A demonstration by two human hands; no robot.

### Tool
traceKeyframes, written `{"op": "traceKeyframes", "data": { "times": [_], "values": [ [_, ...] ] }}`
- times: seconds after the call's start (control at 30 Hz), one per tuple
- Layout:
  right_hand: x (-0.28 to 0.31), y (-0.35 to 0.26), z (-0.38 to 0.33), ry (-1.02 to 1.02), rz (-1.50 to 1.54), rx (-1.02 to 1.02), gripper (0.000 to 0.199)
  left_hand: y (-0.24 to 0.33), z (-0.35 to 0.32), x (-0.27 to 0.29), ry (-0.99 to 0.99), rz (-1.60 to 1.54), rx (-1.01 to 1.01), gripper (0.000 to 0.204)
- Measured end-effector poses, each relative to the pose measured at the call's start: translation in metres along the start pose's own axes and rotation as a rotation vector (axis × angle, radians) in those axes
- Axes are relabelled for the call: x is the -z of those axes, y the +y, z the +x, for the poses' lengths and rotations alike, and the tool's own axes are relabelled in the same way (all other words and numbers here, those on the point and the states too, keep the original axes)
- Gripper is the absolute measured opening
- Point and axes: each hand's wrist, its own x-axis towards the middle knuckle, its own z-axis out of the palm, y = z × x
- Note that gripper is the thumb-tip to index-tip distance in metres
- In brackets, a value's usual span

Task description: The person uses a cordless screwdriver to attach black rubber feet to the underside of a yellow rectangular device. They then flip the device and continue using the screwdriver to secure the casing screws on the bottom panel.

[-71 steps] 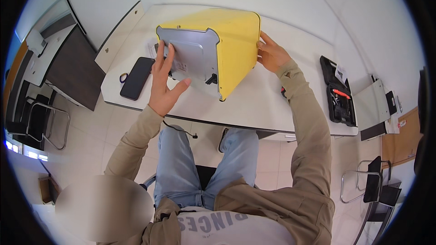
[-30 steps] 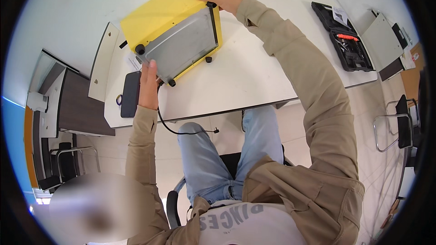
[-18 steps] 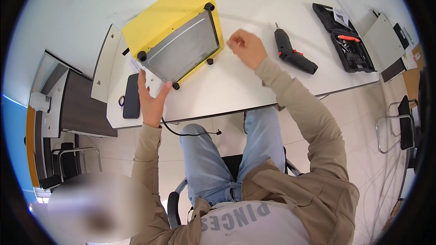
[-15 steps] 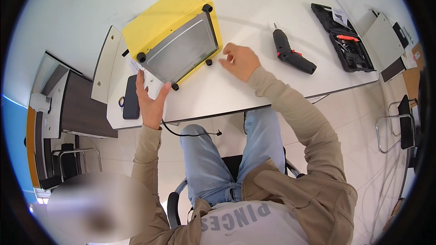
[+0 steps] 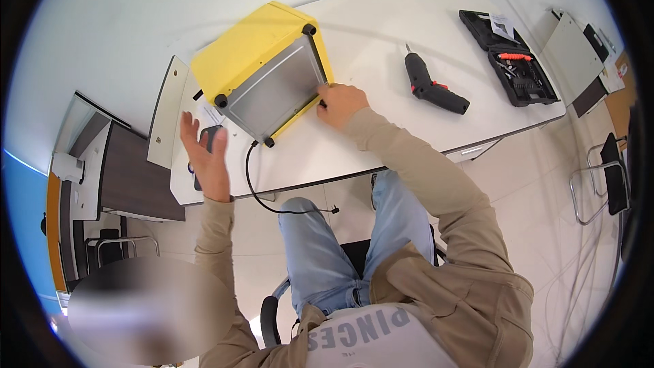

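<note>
At the far left, a dark brown cabinet (image 5: 139, 170) is seen beyond the desk's raised side panel (image 5: 167, 110). On the white table (image 5: 368, 41), a dark phone (image 5: 210, 133) is partly covered from view by the left hand (image 5: 208, 160), whose fingers are spread and hold nothing. A printed paper (image 5: 214, 114) is half hidden beside the box. A black cord (image 5: 253, 177) is draped over the front edge, its plug (image 5: 335, 210) hanging near the knee. Further right, a black and red power screwdriver (image 5: 426, 85) is laid flat, well apart from the box, and an open black tool case (image 5: 526, 78) is placed at the table's right end.

The yellow box (image 5: 252, 44) is rested on the left part of the table, tipped so that its grey metal base (image 5: 276, 85) and black feet are turned toward the person. Its lower right corner is covered by the right hand (image 5: 344, 105), with fingers curled; whether the foot there is gripped cannot be told.

Half a second earlier, the right hand was held apart from the box; now the corner is touched. The left hand has been drawn away from the front foot, over the phone.
</note>
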Motion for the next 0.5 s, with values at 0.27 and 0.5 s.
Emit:
{"op": "traceKeyframes", "data": {
  "times": [0.27, 0.5],
  "values": [
    [0.029, 0.04, -0.011, -0.091, 1.34, -0.509, 0.016, 0.017, 0.119, 0.032, -0.216, 0.226, 0.004, 0.073],
    [0.03, 0.041, -0.017, -0.137, 1.594, -0.655, 0.019, 0.014, 0.173, -0.004, -0.527, 0.388, 0.192, 0.096]
  ]
}}
